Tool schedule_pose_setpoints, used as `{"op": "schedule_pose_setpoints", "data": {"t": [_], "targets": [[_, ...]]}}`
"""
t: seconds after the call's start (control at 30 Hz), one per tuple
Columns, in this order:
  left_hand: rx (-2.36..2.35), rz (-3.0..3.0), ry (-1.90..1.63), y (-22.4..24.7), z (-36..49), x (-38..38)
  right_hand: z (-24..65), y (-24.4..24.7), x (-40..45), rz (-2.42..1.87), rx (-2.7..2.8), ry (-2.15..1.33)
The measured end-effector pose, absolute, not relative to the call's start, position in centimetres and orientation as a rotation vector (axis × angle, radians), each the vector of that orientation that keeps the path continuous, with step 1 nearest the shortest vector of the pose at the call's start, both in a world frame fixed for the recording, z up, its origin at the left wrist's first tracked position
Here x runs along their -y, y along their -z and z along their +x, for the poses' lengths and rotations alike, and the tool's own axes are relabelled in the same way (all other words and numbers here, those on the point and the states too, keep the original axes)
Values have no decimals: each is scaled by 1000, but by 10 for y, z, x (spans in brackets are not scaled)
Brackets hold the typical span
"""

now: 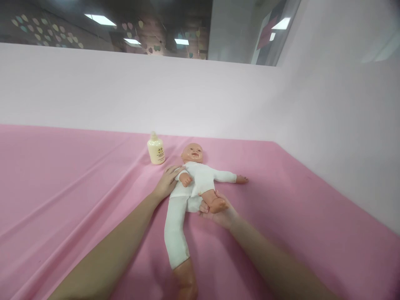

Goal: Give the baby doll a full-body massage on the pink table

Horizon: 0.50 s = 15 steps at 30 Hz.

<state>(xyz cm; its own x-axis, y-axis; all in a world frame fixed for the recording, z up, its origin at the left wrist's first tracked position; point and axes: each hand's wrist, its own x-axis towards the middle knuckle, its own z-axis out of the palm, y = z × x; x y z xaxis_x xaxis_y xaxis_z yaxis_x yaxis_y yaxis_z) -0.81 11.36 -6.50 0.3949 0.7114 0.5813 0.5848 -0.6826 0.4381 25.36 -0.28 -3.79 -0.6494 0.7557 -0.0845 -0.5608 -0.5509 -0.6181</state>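
Observation:
A baby doll [203,173] in a white cloth body lies on its back on the pink cloth, head pointing away from me. My left hand [168,181] lies along the doll's side, its fingers stretched over the upper arm near the shoulder. Just beyond that, the doll's small hand [185,179] rests over its belly. My right hand [223,214] is closed around the doll's raised, bent leg by the foot [218,205]; some of its fingers are hidden behind the leg. The doll's other leg [176,233] stretches straight toward me.
A cream pump bottle [156,151] stands left of the doll's head. Pink cloth [78,187] with folds on the left covers the table. A white wall [140,91] rises behind, below a window [175,29], and another wall [343,104] bounds the right side.

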Motion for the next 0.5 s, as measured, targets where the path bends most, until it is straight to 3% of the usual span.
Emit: {"op": "schedule_pose_setpoints", "data": {"t": [0.5], "targets": [[-1183, 2515, -1136, 67, -9, -115, 254, 32, 11, -408, 895, -2192]]}}
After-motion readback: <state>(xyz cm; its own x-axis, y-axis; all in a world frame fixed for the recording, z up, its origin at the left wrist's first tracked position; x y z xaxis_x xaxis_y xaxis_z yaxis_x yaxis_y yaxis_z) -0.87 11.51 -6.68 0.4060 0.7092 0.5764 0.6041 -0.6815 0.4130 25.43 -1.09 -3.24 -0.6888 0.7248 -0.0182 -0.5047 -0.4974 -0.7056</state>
